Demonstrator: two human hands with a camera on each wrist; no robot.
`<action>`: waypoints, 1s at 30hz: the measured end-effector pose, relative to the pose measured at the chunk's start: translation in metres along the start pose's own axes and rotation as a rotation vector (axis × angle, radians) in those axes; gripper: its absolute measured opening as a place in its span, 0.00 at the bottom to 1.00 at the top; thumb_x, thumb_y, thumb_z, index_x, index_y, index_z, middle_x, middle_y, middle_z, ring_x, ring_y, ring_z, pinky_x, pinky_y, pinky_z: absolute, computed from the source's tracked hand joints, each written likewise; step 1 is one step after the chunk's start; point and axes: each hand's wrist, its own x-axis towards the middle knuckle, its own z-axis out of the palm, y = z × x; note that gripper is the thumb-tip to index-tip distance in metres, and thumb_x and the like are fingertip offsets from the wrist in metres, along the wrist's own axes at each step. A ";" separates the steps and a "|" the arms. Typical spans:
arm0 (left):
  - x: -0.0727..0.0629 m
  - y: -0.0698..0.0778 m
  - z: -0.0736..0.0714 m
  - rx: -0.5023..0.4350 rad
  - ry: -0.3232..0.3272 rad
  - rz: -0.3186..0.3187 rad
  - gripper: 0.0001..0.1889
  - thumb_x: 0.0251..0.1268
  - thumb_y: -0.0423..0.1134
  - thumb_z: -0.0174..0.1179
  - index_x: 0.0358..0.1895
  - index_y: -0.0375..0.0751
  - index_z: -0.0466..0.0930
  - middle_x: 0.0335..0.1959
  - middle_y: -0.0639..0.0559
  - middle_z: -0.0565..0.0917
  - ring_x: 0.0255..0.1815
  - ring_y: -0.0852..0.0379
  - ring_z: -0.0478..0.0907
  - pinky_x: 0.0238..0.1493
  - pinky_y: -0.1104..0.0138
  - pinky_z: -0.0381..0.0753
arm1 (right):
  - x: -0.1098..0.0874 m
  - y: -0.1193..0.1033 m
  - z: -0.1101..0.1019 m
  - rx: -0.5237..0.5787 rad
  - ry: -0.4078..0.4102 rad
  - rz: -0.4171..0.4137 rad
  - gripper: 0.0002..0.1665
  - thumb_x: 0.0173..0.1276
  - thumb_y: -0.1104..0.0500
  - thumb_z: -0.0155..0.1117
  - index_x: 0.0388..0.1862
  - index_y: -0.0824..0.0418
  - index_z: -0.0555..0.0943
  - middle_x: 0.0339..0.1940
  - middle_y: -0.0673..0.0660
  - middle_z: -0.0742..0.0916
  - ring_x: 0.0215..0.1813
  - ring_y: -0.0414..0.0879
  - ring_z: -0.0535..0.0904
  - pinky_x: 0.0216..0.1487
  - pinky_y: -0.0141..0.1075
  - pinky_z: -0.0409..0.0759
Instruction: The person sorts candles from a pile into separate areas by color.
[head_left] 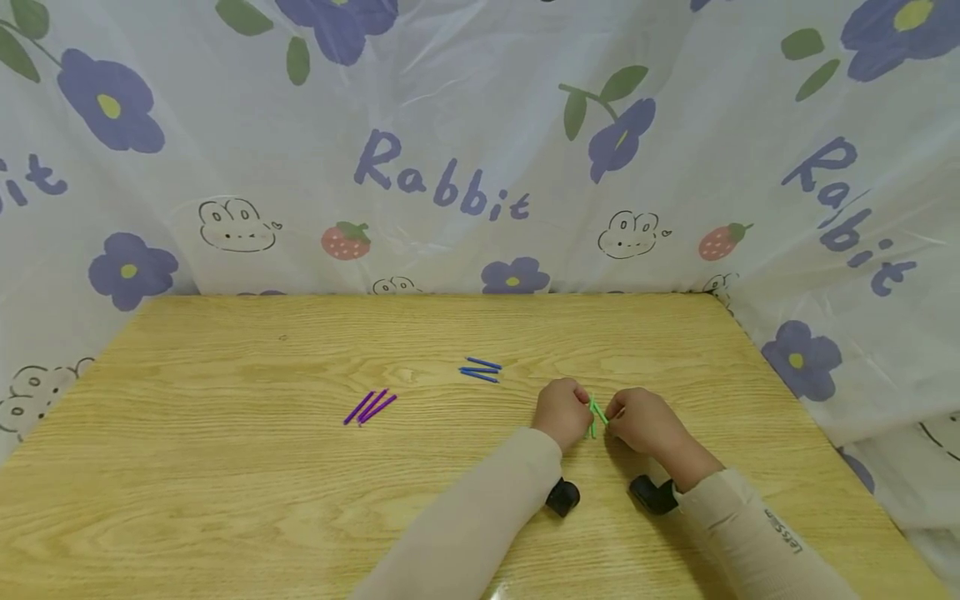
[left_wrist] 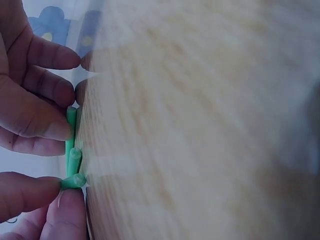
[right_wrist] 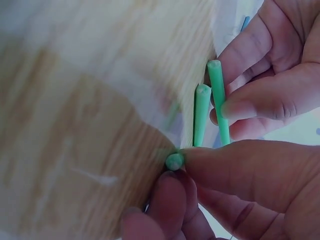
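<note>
Three thin green sticks, like small candles, are between the two hands, right of the table's middle. My left hand pinches one green candle between thumb and fingers. Opposite it, my right hand holds another green candle by thumb and fingertips, end-on in the right wrist view. A third green candle lies on the tabletop between them, beside the left hand's one. Fingers hide part of the green candles in the head view.
Several blue candles lie left of the hands, further back on the wooden table. Further left is a slanted group of purple candles. A printed curtain hangs behind the table. Black wrist devices sit under both sleeves.
</note>
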 end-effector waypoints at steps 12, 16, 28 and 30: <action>0.002 0.001 0.001 0.091 -0.007 0.017 0.06 0.55 0.24 0.64 0.31 0.37 0.77 0.31 0.49 0.79 0.30 0.56 0.72 0.31 0.68 0.73 | 0.002 0.001 0.002 -0.002 0.016 0.002 0.08 0.59 0.69 0.56 0.36 0.69 0.81 0.32 0.58 0.84 0.29 0.47 0.75 0.30 0.37 0.74; 0.002 0.000 0.001 0.073 -0.011 0.023 0.07 0.55 0.23 0.63 0.33 0.36 0.77 0.32 0.49 0.79 0.31 0.56 0.72 0.32 0.68 0.73 | 0.002 0.002 0.002 -0.002 0.016 0.011 0.09 0.59 0.69 0.56 0.37 0.69 0.82 0.32 0.58 0.84 0.29 0.47 0.75 0.30 0.37 0.74; 0.000 0.002 0.001 0.087 -0.012 0.012 0.07 0.54 0.23 0.64 0.33 0.36 0.77 0.33 0.49 0.79 0.32 0.56 0.73 0.32 0.69 0.74 | 0.002 0.001 0.002 -0.003 0.008 0.018 0.09 0.61 0.69 0.56 0.37 0.69 0.82 0.33 0.58 0.84 0.29 0.47 0.75 0.29 0.37 0.74; 0.000 0.002 0.001 0.089 -0.009 0.016 0.07 0.54 0.23 0.64 0.33 0.36 0.77 0.32 0.49 0.79 0.32 0.56 0.73 0.32 0.69 0.73 | 0.002 0.000 0.002 -0.002 0.007 0.023 0.09 0.61 0.69 0.56 0.38 0.69 0.81 0.33 0.58 0.84 0.30 0.47 0.76 0.30 0.37 0.74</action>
